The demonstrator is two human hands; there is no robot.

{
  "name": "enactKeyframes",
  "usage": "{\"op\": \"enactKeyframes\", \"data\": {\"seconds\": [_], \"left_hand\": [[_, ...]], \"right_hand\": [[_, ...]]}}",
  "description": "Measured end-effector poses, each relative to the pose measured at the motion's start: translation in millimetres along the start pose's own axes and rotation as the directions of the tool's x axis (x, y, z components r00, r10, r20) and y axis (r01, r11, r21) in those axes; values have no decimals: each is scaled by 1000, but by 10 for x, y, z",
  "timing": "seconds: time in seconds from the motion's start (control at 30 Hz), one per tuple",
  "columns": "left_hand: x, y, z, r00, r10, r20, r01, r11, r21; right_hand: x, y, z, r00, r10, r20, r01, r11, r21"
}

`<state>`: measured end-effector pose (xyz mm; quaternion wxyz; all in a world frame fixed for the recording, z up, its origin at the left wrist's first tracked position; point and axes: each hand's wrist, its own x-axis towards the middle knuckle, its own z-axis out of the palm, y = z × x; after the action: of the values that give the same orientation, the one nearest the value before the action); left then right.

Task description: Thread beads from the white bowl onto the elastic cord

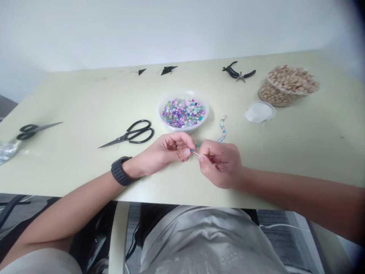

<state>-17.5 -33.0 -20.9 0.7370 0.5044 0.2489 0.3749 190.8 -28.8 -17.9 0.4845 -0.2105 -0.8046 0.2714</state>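
Shirt (199,243), pale grey, below the front edge of the pale counter (85,99). Above that edge, right hand (224,163), thumb and forefinger in a pinching grip on a thin pale filament (195,153). Opposite, left hand (167,150), with black watch (121,171) on wrist, in a pinching grip on a small blue bead (192,151) at the fingertips; passage of filament through bead too small to tell. Just beyond the right hand, beaded strand (222,124) in a loose curve, partly hidden. To the left, large scissors (124,137); farther left, smaller scissors (35,129) beside a clear bag (7,151). Behind the hands, white bowl (161,112) of mixed beads (182,113). Farther right, white disc (260,112) near a tub (281,101) heaped with brown nut-like pieces (293,80). Toward the back, black pliers (235,74) and two black scraps (168,70).
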Motion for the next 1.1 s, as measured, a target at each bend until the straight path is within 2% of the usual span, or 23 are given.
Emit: {"op": "enactKeyframes", "data": {"seconds": [0.77,1.1], "left_hand": [[8,28,19,1000,-12,7,12,1000,-4],[25,43,43,999,-27,-31,26,999,-28]], "right_hand": [[-7,7,15,1000,0,-5,0,1000,17],[3,7,18,1000,-18,-12,19,999,39]]}}
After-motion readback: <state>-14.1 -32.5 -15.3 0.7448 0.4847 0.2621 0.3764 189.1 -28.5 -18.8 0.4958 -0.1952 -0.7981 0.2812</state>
